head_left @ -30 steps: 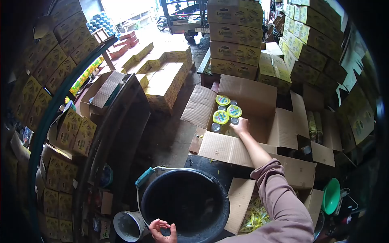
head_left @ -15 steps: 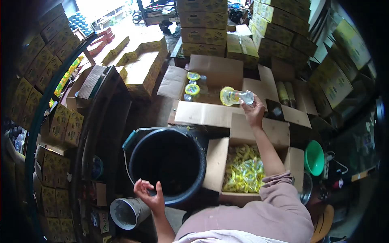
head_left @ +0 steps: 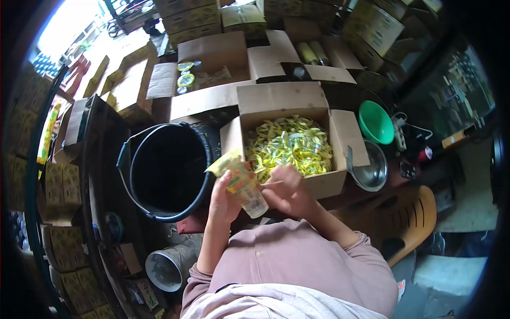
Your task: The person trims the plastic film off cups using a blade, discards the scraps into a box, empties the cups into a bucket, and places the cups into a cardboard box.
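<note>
My left hand [head_left: 225, 198] is wrapped round a clear plastic cup [head_left: 245, 190] with yellow print, tilted, its flared yellow end up and left. Close to the cup's right side is my right hand [head_left: 291, 190], fingers curled and blurred by motion; whatever they may pinch is hidden. Just beyond both hands stands an open cardboard box [head_left: 281, 95] filled with crumpled yellow and clear sachets [head_left: 292, 146].
To the left stands a large black bucket [head_left: 208, 173]. Behind it, another open carton [head_left: 212, 48] holds yellow-lidded cups [head_left: 185, 80]. A green bowl [head_left: 375, 122] and a metal bowl [head_left: 374, 173] lie right, near an orange chair [head_left: 417, 218].
My right hand has come back from over the far carton to my chest. The cup it held appears now in my left hand, which has moved right, away from the bucket. The view has shifted.
</note>
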{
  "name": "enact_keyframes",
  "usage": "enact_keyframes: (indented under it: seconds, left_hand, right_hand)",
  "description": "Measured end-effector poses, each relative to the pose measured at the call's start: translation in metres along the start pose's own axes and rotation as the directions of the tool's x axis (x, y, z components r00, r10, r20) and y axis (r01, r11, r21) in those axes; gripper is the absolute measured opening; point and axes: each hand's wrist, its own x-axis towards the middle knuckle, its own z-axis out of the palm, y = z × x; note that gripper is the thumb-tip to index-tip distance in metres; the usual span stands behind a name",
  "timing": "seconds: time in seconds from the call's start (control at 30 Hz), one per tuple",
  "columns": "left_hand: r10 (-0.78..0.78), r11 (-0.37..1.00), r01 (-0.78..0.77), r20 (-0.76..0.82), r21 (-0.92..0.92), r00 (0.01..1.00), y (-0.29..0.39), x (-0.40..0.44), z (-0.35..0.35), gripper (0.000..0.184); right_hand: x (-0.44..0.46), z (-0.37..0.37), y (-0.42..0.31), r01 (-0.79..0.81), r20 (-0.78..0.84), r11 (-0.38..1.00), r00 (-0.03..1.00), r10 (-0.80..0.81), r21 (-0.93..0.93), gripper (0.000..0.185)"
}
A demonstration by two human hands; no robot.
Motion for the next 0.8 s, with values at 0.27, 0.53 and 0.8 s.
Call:
enact_keyframes:
  seconds: [0.27, 0.53, 0.8]
  left_hand:
    - [0.539, 0.800, -0.405, -0.235, 0.442, 0.809, 0.056, -0.024, -0.038, 0.037]
    - [0.700, 0.490, -0.215, -0.234, 0.845, 0.675, 0.099, -0.027, -0.136, 0.036]
    - [0.718, 0.379, -0.362, -0.024, 0.852, 0.695, 0.093, -0.022, -0.134, 0.029]
  right_hand:
    - [-0.144, -0.106, 0.125, -0.833, -0.846, 0.540, 0.372, 0.382, -0.122, 0.052]
    - [-0.173, -0.120, 0.179, -0.986, -0.758, 0.142, 0.025, 0.651, 0.089, 0.073]
    - [-0.099, -0.079, 0.128, -0.425, -0.522, 0.484, 0.031, 0.852, 0.765, 0.031]
